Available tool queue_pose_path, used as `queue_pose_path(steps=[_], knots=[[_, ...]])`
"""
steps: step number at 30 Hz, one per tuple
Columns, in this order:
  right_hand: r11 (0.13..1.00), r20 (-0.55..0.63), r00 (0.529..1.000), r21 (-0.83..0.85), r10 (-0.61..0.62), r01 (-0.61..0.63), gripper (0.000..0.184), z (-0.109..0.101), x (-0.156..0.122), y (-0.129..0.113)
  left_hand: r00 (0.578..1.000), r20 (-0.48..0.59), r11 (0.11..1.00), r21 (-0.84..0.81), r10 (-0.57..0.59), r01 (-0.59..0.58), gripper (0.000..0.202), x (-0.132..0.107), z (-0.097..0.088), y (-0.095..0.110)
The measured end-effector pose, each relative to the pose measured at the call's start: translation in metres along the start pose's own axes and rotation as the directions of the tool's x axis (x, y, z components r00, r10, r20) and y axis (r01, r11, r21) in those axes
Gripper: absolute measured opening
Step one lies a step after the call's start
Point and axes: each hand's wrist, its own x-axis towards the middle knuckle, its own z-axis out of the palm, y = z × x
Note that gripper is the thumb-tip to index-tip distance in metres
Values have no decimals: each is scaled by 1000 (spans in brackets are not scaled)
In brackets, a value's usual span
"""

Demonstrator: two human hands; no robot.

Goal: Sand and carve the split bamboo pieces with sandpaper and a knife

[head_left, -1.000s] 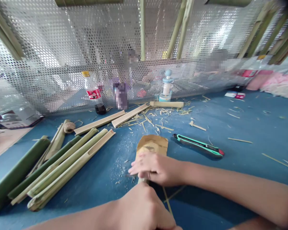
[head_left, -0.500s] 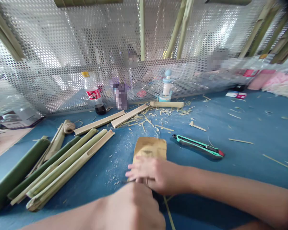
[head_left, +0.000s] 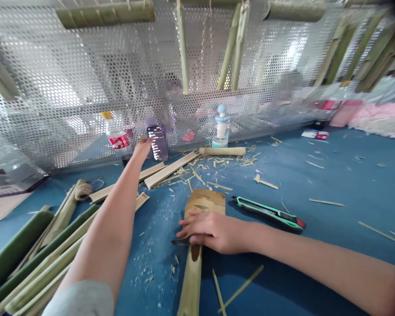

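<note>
My right hand (head_left: pixel 210 230) rests on a split bamboo piece (head_left: pixel 194 250) lying on the blue table (head_left: pixel 332 228), with its fingers closed around a dark blade (head_left: pixel 181 240) pressed against the bamboo. My left arm stretches far forward, and my left hand (head_left: pixel 142 148) touches a phone (head_left: pixel 157 143) that leans against the perforated metal screen (head_left: pixel 85 101). The fingers of that hand are mostly hidden behind the wrist.
Long green bamboo halves (head_left: pixel 46 259) lie at the left with a twine ball (head_left: pixel 82 191). A teal utility knife (head_left: pixel 266 211) lies right of the bamboo piece. A plastic bottle (head_left: pixel 116 134), a glue bottle (head_left: pixel 221 127), cut bamboo slats (head_left: pixel 171 169) and shavings sit near the screen.
My left hand has let go of the bamboo piece near me and reached forward to the phone. My right hand stays on the bamboo with the blade.
</note>
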Motion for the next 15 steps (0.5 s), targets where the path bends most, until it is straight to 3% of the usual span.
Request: queue_pose_path(steps=[4,10,13,15], knots=[[999,0,1000,49,7,-7,31,2,1,0,996,-40,997,-3,-76,76,33,21,11,-18],[995,11,1000,103,-1,0,28,4,1,-6,996,-61,987,-153,-62,52,34,28,21,-35],[996,3,1000,92,-15,15,26,14,-2,-14,996,-49,971,-232,-71,58,35,28,26,-40],[994,60,995,80,-80,75,27,25,-4,-21,997,-34,964,-258,-74,63,35,30,29,-44]])
